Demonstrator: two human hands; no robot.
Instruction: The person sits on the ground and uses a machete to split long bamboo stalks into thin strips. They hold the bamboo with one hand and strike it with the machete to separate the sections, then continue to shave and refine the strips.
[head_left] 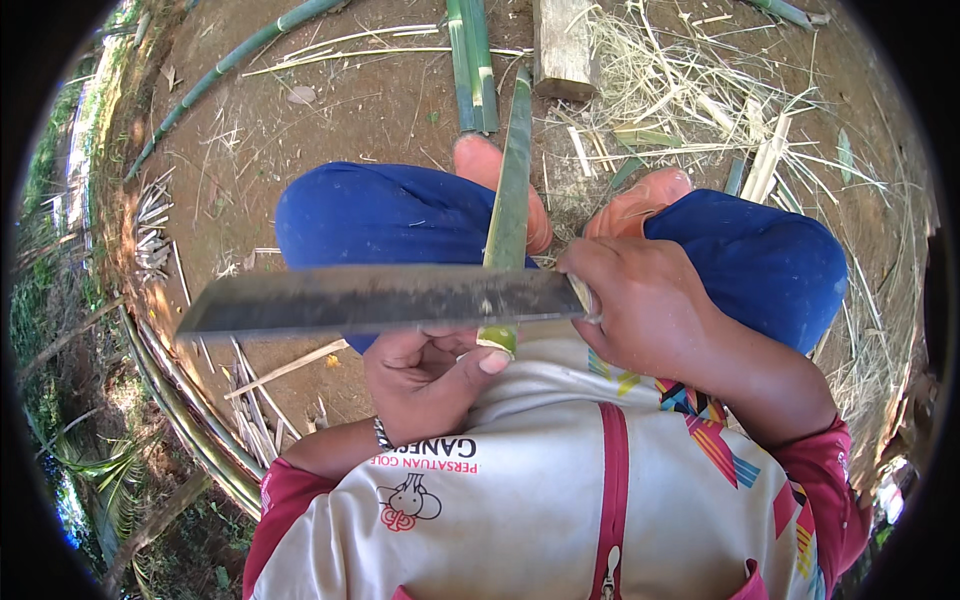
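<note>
My right hand grips the handle of a machete, whose long, wide, dark blade points left and lies across a green bamboo strip. The strip runs from between my feet toward my belly, and its near end sticks out below the blade. Around that near end my left hand is closed, the thumb on top and the fingers partly hidden under the blade. Whether the edge has bitten into the bamboo cannot be made out.
Split green bamboo pieces lie ahead of my feet, beside a squared wood block. Pale shavings are heaped at the far right. A long green pole curves across the far left ground. Short sticks are piled at left.
</note>
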